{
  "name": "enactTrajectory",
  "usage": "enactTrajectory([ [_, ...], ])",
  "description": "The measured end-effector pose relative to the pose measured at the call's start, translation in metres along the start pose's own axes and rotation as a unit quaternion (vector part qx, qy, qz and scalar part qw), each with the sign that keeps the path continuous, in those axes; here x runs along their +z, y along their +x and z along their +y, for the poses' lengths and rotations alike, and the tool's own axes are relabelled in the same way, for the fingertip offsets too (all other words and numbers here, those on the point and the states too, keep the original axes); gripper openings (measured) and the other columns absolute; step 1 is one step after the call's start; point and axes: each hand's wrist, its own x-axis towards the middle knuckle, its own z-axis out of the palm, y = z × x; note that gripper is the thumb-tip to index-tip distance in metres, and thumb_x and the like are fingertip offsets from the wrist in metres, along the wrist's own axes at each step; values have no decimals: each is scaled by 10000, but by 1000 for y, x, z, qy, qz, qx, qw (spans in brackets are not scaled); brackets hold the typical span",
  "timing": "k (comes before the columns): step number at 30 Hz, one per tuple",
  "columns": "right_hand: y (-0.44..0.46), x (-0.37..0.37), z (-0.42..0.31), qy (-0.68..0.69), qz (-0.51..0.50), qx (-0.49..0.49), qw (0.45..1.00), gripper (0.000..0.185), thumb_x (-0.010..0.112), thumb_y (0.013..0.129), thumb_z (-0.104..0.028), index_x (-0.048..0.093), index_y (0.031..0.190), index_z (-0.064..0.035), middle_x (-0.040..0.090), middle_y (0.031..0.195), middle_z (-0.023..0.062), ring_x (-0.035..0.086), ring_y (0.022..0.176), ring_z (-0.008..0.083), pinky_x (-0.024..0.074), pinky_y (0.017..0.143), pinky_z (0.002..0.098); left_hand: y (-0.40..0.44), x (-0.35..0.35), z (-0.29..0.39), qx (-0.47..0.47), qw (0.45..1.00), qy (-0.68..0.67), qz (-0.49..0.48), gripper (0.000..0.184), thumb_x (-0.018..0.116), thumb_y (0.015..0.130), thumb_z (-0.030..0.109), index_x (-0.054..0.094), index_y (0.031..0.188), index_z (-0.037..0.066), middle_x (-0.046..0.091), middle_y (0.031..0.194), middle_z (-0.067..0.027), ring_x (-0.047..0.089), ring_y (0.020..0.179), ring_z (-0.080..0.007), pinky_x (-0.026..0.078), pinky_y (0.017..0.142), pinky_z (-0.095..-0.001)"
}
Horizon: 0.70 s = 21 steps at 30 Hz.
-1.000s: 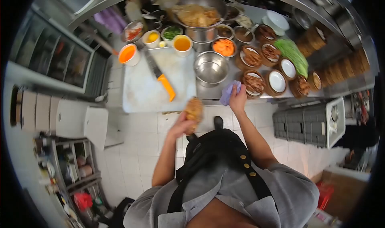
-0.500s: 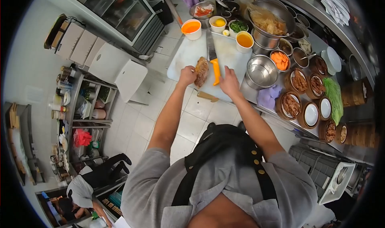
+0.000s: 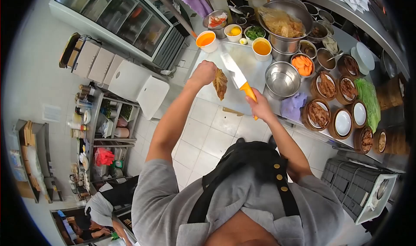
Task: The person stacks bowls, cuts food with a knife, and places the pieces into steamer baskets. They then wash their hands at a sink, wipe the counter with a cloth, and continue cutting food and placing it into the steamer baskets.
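I have the right hand (image 3: 260, 106) wrapped round the knife (image 3: 236, 75), blade toward upper left; left hand (image 3: 204, 74) grips the meat (image 3: 220, 85), slanting lower right, bare cutting board (image 3: 235, 99) between

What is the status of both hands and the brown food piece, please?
Left hand holding brown food piece. Right hand holding knife. Nothing seen between blade and piece; sauce cups near far edge of board.

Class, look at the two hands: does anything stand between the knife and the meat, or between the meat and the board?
Nothing visible does. Only a narrow gap shows between the meat, in the left hand, and the knife, in the right hand. Nothing shows between meat and board either.
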Motion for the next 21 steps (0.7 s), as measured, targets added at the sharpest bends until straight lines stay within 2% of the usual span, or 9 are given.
enactTrajectory([
  [1, -8, -3, -10, 74, -42, 13, 996, 469, 556, 884, -228, 422, 1309, -85, 626, 932, 106, 592, 534, 210, 504, 453, 336, 3, -5, 4, 14, 1000, 9, -8, 144, 563, 729, 41, 685, 806, 44, 646, 791, -183, 609, 812, -336, 496, 760, -399],
  [2, -10, -3, -15, 80, -39, 13, 996, 469, 556, 884, -228, 422, 1309, -85, 626, 932, 106, 592, 534, 210, 504, 453, 336, 3, -10, 10, 18, 1000, 14, -12, 144, 563, 729, 41, 685, 806, 44, 646, 791, -183, 609, 812, -336, 496, 760, -399],
  [4, -6, -7, -23, 111, -55, -12, 992, 496, 540, 907, -189, 385, 1369, -97, 469, 722, -6, 444, 482, 79, 444, 379, 255, 7, -20, 22, 45, 996, 48, -52, 195, 557, 755, 57, 693, 891, 86, 652, 908, -163, 610, 882, -333, 500, 814, -408],
  [7, 3, -11, -24, 116, -60, -29, 991, 515, 543, 905, -195, 370, 1383, -108, 456, 710, -2, 433, 473, 87, 459, 378, 267, 14, -16, 29, 64, 997, 35, -6, 145, 564, 704, 25, 676, 787, 66, 648, 822, -164, 610, 821, -324, 492, 756, -400],
  [11, 15, -11, -27, 116, -61, -41, 991, 512, 539, 908, -197, 370, 1383, -109, 456, 713, 5, 430, 467, 89, 466, 376, 273, 22, -12, 39, 64, 996, 60, -5, 130, 566, 699, 21, 656, 787, 54, 643, 845, -149, 607, 832, -320, 494, 748, -399],
  [13, 17, -12, -30, 125, -61, -9, 990, 448, 514, 902, -195, 434, 1336, -125, 499, 724, 32, 483, 455, 114, 456, 376, 270, 27, -8, 35, 110, 992, 61, -2, 114, 568, 706, 34, 641, 791, 55, 622, 840, -137, 599, 840, -316, 495, 736, -403],
  [15, 13, -15, -19, 118, -85, 0, 989, 434, 512, 903, -190, 445, 1327, -126, 495, 707, 26, 483, 450, 111, 450, 371, 266, 39, 3, 22, 113, 988, 101, -28, 110, 568, 712, 44, 640, 793, 61, 613, 831, -134, 596, 839, -315, 494, 733, -404],
  [16, 7, -17, -10, 112, -111, 10, 987, 421, 510, 904, -185, 456, 1318, -128, 491, 691, 20, 483, 446, 108, 444, 365, 261, 41, 10, 15, 115, 982, 142, -57, 106, 568, 717, 54, 640, 795, 66, 603, 822, -131, 592, 838, -313, 493, 730, -405],
  [21, -80, -20, 1, 132, -173, 85, 972, 371, 499, 909, -170, 489, 1275, -107, 457, 648, -12, 465, 422, 91, 430, 360, 260, 19, 20, -7, 115, 983, 130, -61, 67, 574, 718, 70, 622, 765, 63, 591, 804, -124, 588, 823, -313, 490, 724, -401],
])
